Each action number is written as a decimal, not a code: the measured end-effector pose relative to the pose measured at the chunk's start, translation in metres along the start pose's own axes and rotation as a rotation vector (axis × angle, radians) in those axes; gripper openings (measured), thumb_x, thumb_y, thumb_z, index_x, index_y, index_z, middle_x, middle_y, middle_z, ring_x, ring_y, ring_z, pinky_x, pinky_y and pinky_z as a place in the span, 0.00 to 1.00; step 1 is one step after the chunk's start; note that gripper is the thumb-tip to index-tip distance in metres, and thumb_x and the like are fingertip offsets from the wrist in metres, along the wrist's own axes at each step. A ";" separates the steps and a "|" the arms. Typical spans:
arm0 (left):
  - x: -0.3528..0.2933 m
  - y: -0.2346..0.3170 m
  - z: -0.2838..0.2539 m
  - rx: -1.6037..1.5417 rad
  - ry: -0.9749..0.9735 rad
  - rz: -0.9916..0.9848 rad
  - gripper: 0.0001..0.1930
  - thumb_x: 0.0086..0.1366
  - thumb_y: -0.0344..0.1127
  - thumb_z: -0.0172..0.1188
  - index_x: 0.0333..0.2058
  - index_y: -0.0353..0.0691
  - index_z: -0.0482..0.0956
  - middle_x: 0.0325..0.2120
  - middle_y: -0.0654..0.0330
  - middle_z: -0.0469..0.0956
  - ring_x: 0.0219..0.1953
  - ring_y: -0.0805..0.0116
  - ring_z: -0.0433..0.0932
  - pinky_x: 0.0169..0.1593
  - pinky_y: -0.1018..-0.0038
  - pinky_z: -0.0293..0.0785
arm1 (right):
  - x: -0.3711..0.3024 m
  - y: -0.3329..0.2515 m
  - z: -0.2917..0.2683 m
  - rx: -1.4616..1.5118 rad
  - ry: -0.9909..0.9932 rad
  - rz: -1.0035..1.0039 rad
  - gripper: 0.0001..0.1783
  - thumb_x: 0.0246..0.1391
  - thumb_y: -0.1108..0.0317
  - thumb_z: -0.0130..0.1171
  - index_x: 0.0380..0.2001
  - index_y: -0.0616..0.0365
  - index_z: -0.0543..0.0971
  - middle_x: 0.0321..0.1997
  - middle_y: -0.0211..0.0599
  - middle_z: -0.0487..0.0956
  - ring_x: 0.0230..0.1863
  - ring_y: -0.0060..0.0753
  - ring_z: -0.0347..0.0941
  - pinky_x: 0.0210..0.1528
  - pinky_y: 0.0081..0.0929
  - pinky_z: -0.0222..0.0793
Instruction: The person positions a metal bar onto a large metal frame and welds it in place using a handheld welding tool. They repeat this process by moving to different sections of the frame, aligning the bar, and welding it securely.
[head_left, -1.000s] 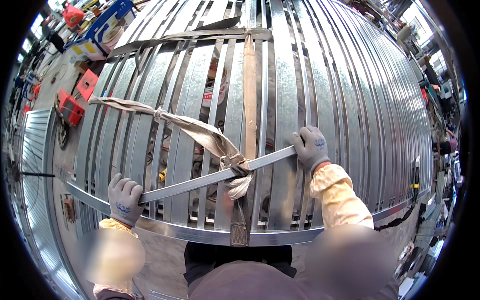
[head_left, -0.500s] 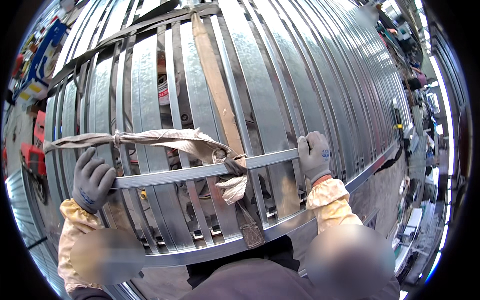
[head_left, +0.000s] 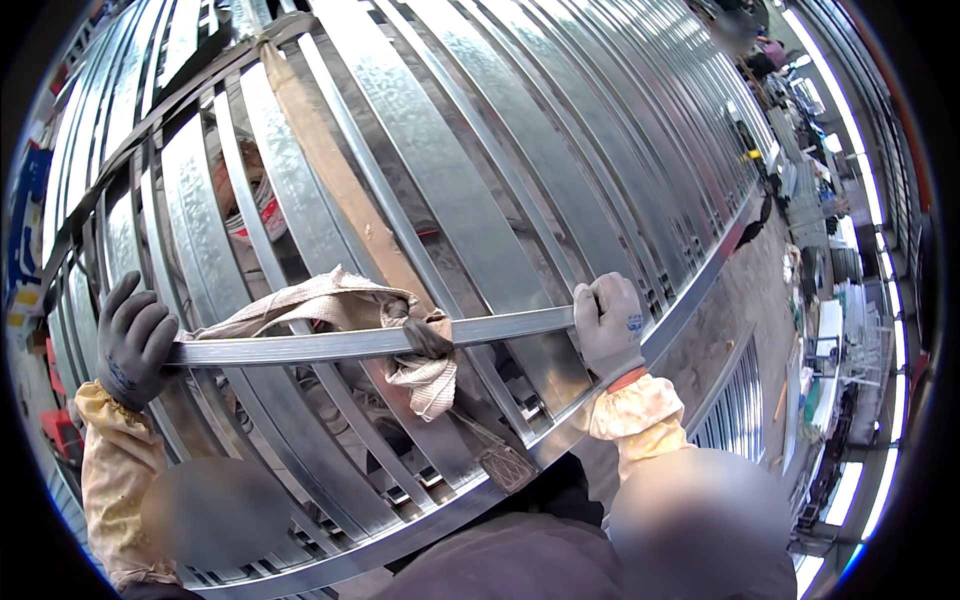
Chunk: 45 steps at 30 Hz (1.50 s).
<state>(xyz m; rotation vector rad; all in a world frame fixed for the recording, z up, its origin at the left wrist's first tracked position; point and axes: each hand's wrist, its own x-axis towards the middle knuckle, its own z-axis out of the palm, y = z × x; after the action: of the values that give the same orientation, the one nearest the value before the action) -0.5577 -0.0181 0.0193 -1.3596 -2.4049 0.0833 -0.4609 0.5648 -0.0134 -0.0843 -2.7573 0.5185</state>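
Note:
A long, narrow silver metal bar point(head_left: 300, 348) spans between my two grey-gloved hands above a slatted metal frame. My left hand point(head_left: 136, 340) holds its left end, fingers pointing up and slightly apart. My right hand point(head_left: 608, 325) is wrapped around its right end in a fist. Right of the bar's middle, a cream woven strap point(head_left: 345, 300) and a dark band point(head_left: 428, 338) are knotted around it. The strap bows up behind the bar toward my left hand. Below the knot, a stitched brown tab point(head_left: 505, 467) hangs over the frame's near rail point(head_left: 440, 520).
Shiny metal slats point(head_left: 450, 190) run away from me, with gaps between them. A brown strip point(head_left: 320, 150) lies along them, and a dark strap point(head_left: 150, 125) crosses at the far left. A red-and-white round object point(head_left: 262, 215) shows beneath. Metal stock point(head_left: 830, 350) stands at the right.
The view has turned, so the frame appears slanted. Both hands and the bar sit further left in the picture, still gripped. The cream strap's left part now bows up behind the bar.

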 end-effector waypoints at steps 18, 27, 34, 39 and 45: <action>-0.050 0.035 0.016 -0.107 -0.030 -0.264 0.37 0.60 0.69 0.56 0.42 0.33 0.80 0.27 0.54 0.75 0.33 0.51 0.76 0.49 0.53 0.72 | 0.070 -0.002 -0.033 -0.051 -0.611 -0.226 0.18 0.68 0.57 0.46 0.30 0.57 0.75 0.33 0.47 0.77 0.42 0.59 0.74 0.47 0.51 0.69; -0.043 0.061 -0.009 -0.034 -0.090 -0.472 0.25 0.54 0.55 0.63 0.39 0.37 0.79 0.29 0.53 0.77 0.37 0.48 0.78 0.52 0.53 0.72 | 0.074 -0.014 -0.026 -0.102 -0.665 -0.061 0.24 0.69 0.50 0.44 0.29 0.55 0.79 0.28 0.49 0.81 0.36 0.61 0.79 0.40 0.52 0.73; -0.047 0.091 -0.027 0.127 0.007 -0.813 0.24 0.50 0.53 0.67 0.40 0.41 0.79 0.33 0.54 0.78 0.40 0.49 0.78 0.62 0.48 0.69 | 0.073 -0.016 -0.016 -0.103 -0.663 0.033 0.25 0.70 0.48 0.41 0.35 0.51 0.84 0.36 0.46 0.85 0.43 0.55 0.81 0.49 0.49 0.74; -0.073 0.098 -0.018 -0.047 0.129 -0.852 0.33 0.55 0.70 0.63 0.36 0.42 0.80 0.28 0.55 0.76 0.35 0.49 0.76 0.43 0.55 0.69 | 0.072 -0.015 -0.012 -0.100 -0.627 0.014 0.25 0.69 0.49 0.42 0.35 0.51 0.84 0.37 0.45 0.85 0.44 0.54 0.81 0.49 0.50 0.74; -0.043 0.074 -0.012 -0.103 0.334 -0.893 0.18 0.73 0.45 0.53 0.28 0.41 0.80 0.23 0.56 0.79 0.26 0.50 0.77 0.39 0.58 0.71 | 0.056 -0.009 -0.015 -0.064 -0.531 0.030 0.24 0.69 0.50 0.43 0.33 0.52 0.83 0.36 0.48 0.84 0.41 0.58 0.81 0.45 0.53 0.74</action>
<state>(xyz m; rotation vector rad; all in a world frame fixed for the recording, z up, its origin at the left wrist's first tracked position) -0.4730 -0.0166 0.0005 -0.2012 -2.4970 -0.4647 -0.5084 0.5684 0.0207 -0.0020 -3.2950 0.5207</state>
